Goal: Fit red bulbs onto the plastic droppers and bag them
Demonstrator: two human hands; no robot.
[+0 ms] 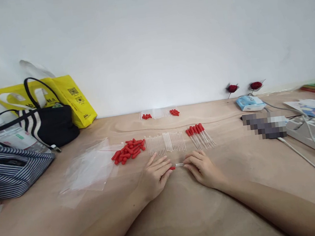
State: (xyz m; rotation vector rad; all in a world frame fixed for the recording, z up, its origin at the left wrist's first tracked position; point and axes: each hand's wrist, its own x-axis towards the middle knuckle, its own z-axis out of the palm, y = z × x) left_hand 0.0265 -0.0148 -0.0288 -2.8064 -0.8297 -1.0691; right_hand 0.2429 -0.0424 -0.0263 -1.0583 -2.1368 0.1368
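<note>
My left hand (156,175) is closed around a red rubber bulb (172,168), whose end shows past the fingertips. My right hand (201,168) pinches a clear glass dropper tube (179,164), its end pointing at the bulb. A small gap seems to lie between tube and bulb, though I cannot tell for sure. Just beyond the hands lies a row of clear dropper tubes (165,143). To its left is a pile of loose red bulbs (128,151). On the right, several droppers with red bulbs fitted (200,136) lie side by side.
Clear plastic bags (86,171) lie flat at left, near a striped pouch (15,168), a black bag (52,124) and a yellow bag (76,100). By the wall is a packet with red bulbs (159,113). At right are a blue tissue pack (249,103) and a white cable (307,159).
</note>
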